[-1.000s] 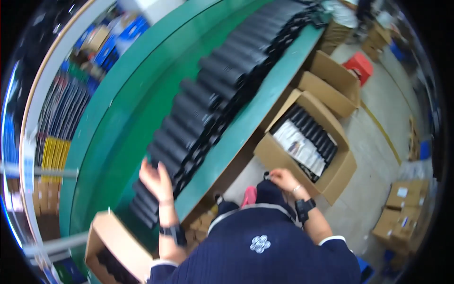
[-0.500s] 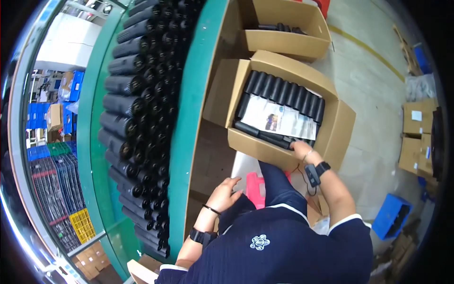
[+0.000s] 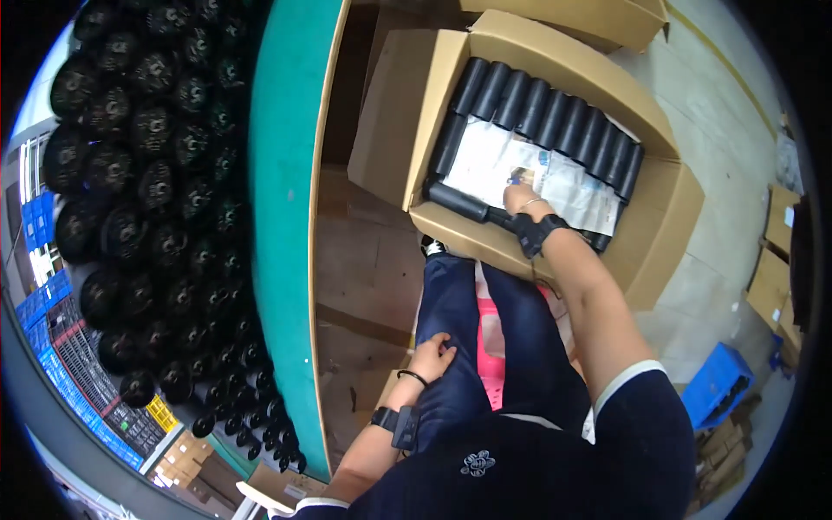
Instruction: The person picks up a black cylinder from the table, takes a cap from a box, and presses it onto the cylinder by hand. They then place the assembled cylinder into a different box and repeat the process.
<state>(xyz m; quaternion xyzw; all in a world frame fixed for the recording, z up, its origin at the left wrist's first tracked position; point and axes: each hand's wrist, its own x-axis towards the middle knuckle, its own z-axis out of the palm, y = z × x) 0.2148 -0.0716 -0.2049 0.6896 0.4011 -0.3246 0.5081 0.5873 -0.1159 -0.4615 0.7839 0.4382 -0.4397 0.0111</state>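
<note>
An open cardboard box (image 3: 685, 208) holds a row of black cylinders (image 3: 546, 117), with printed paper sheets (image 3: 485, 156) lying over part of them. My right hand (image 3: 525, 201) reaches into the box over the sheets, near their printed picture; its fingertips are mostly hidden. Below it, another black cylinder (image 3: 459, 202) lies along the near wall of the box. Over my left thigh, my left hand (image 3: 433, 357) is loosely bent, thumb and fingers apart, holding nothing. Both wrists carry black strapped devices.
A tall pile of black cylinders (image 3: 156, 182) stands at the left on a green table (image 3: 282, 217). Another cardboard box (image 3: 589, 19) is at the far edge. A pink stool (image 3: 491, 347) shows between my legs. A blue bin (image 3: 717, 386) sits on the floor at right.
My right hand has moved from the box's near right corner to over the paper sheets. My left hand now lies over my thigh. The view has shifted, bringing the pile closer.
</note>
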